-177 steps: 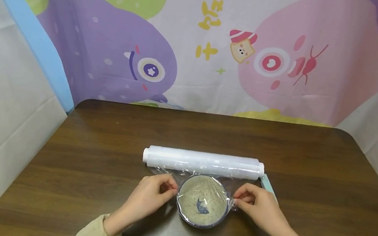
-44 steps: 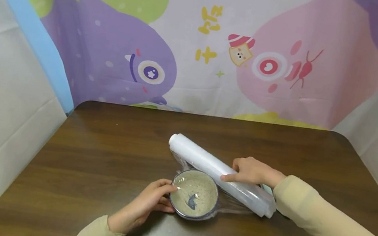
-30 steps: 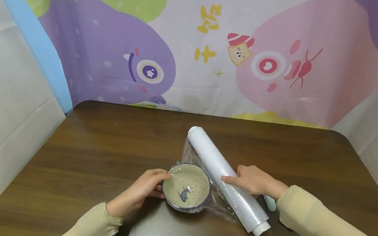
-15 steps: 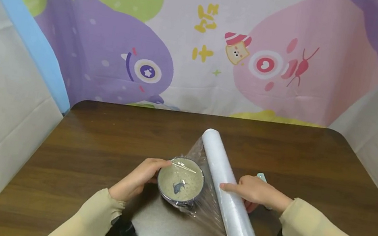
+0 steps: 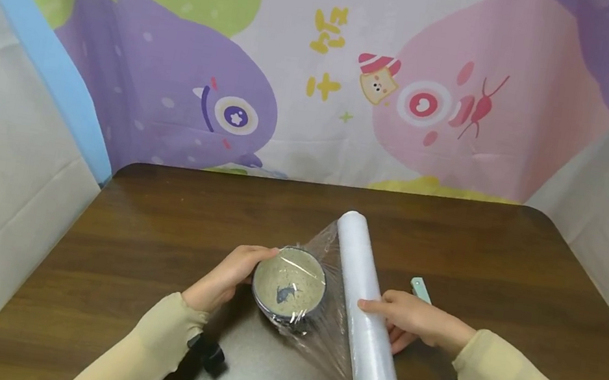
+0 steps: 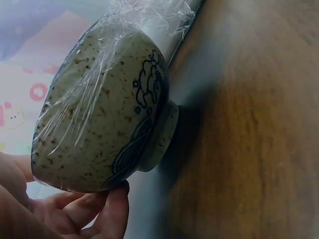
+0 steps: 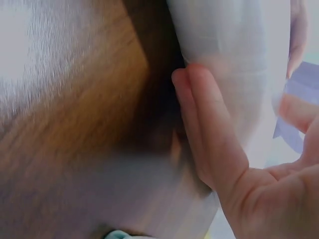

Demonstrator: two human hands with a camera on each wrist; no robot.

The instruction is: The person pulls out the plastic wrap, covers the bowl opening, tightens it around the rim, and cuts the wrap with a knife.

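My left hand (image 5: 225, 275) holds a speckled bowl (image 5: 290, 283) with a blue fish inside, thumb at the rim and fingers against its outer wall. Clear plastic wrap covers the bowl's mouth. In the left wrist view, the wrap lies creased down the side of the bowl (image 6: 107, 107), whose foot is close over the table. To the right, my right hand (image 5: 418, 318) grips the roll of plastic wrap (image 5: 363, 310), thumb on top and fingers along its far side. A sheet of film (image 5: 330, 312) stretches from the roll to the bowl.
A mint-green, narrow tool (image 5: 421, 289) lies just behind my right hand, partly hidden by it. The dark wooden table (image 5: 189, 212) extends around everything, with a cartoon-printed curtain (image 5: 323, 147) behind its far edge. Black wrist-camera mounts (image 5: 209, 354) hang below the sleeves.
Earlier both hands pinched film at the bowl's sides, with the roll crosswise behind it. My right hand has since gripped and swung the roll to the bowl's right; the bowl has turned and shifted left.
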